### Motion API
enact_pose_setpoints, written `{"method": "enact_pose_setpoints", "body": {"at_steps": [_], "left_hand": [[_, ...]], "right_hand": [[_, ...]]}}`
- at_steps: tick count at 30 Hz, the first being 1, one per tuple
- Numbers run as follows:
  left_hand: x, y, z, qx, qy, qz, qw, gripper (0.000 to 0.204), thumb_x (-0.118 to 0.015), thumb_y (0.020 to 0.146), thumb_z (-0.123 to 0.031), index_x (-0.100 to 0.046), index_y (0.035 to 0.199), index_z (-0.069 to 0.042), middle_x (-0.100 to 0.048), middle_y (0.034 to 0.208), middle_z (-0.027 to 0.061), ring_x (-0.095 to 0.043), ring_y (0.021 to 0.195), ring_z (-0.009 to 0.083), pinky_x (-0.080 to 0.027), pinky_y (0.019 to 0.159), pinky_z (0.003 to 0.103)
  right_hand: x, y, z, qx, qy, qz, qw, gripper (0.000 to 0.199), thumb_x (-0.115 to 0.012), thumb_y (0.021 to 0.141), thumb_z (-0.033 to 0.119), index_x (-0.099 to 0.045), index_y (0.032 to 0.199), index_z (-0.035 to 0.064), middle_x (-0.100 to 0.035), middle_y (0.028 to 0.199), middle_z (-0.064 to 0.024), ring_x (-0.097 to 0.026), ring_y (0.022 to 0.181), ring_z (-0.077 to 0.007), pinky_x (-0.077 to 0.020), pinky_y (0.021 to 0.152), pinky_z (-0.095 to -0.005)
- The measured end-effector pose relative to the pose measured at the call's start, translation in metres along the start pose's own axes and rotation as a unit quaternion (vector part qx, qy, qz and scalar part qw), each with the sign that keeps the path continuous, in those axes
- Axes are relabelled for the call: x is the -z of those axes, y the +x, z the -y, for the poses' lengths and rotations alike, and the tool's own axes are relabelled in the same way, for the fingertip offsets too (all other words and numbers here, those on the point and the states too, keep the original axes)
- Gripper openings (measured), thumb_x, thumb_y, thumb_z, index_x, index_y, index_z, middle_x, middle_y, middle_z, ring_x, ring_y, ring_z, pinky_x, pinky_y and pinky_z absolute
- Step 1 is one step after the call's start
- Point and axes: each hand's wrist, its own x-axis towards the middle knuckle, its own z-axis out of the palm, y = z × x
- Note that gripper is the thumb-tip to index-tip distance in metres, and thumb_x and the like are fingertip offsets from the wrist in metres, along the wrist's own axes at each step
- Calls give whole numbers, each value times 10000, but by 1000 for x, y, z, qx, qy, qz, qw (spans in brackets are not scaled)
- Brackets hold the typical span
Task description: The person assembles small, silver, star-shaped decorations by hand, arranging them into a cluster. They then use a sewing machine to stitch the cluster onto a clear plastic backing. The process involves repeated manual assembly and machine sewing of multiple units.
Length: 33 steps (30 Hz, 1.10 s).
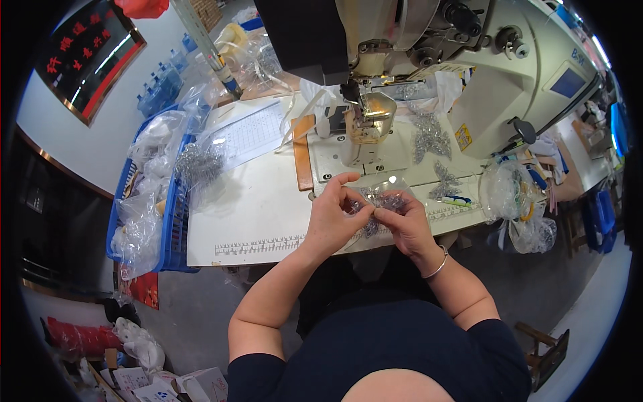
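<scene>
Both hands meet over the front edge of a sewing machine table. My left hand (pixel 329 220) pinches a silvery-grey, glittery lace appliqué (pixel 370 228) between thumb and fingers, with the index finger raised. Opposite it, my right hand (pixel 410 230) grips the same appliqué, its thumb and fingertips close to the left thumb. Fingers hide much of the piece. Just beyond the hands is the sewing machine (pixel 529 60), its needle area (pixel 372 114) lit. To its right lie a similar glittery appliqué (pixel 431 139) and a smaller one (pixel 445 181).
At left stands a blue basket (pixel 175 228) of clear plastic bags. A printed sheet (pixel 251 134) and a bag of silvery pieces (pixel 201 164) lie beside it. An orange strip (pixel 303 154) borders the machine bed. A pen (pixel 456 199) and plastic bags (pixel 509 191) are at right.
</scene>
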Motion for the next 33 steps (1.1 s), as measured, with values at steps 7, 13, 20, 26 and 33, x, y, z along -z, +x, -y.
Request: {"method": "enact_pose_setpoints", "body": {"at_steps": [7,13,20,26,33], "left_hand": [[4,-10,21,-58,-254,-111,959,795,-734,696,-110,-303,1357,-21,-480,1265,142,-470,1160,229,-366,968,365],[-27,-31,44,-49,-427,80,899,896,-789,698,-236,-277,1402,-25,-391,1355,120,-354,1286,229,-261,1073,399],[-30,-8,14,-11,-404,-14,914,387,-626,829,-37,-546,1204,18,-526,1178,45,-525,1053,133,-417,909,267],[-25,-6,11,34,-480,-3,876,254,-607,835,-8,-603,1088,24,-612,1025,50,-569,944,124,-451,838,260],[-12,-3,17,14,-425,-19,905,174,-597,830,-22,-592,997,27,-635,924,85,-622,806,149,-514,734,278]], "right_hand": [[-12,-1,13,60,43,-21,997,308,-663,765,-83,-552,1045,-18,-635,978,-129,-638,869,-185,-533,785,-290],[-29,4,22,95,28,-22,995,368,-656,770,-84,-537,1114,-27,-634,984,-121,-636,893,-183,-526,812,-289],[-52,0,31,164,-43,-20,985,466,-676,776,-41,-498,1206,-24,-640,1017,-116,-624,894,-147,-503,807,-258],[-45,-1,25,173,-80,-19,982,510,-686,778,-10,-482,1245,-17,-651,978,-103,-620,889,-134,-488,816,-254],[-46,0,18,121,-58,25,991,558,-698,768,0,-467,1276,12,-604,1078,-98,-587,972,-135,-479,835,-255]]}}
